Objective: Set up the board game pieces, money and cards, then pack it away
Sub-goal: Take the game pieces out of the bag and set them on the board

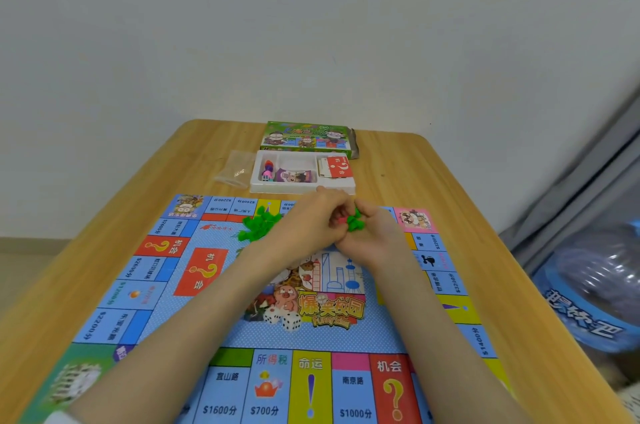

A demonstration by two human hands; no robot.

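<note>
Centre frame, my left hand (311, 221) and right hand (372, 236) are meeting over the game board (214, 330). The right grip is cupping a handful of green pieces (354, 223), and the left grip, fingers curled, is pinching among them. A green heap (258, 225) is lying on the board just left. The tray (301, 188) and box (304, 138) are sitting above on the worktop (450, 201).

Board (221, 330) lies on table (415, 160), near side. Just behind it, centre: tray (258, 186). Box (304, 137) right behind tray, bag (235, 169) just left of tray. In tray: pawns & dice (267, 170) in left compartment, packet (296, 175) mid, cards (337, 167) right. Loose pile (258, 226) on board's far edge, left of both hands. Left hand (311, 222) & right hand (370, 233) meet over that edge, house pieces (353, 224) held btwn them.
</note>
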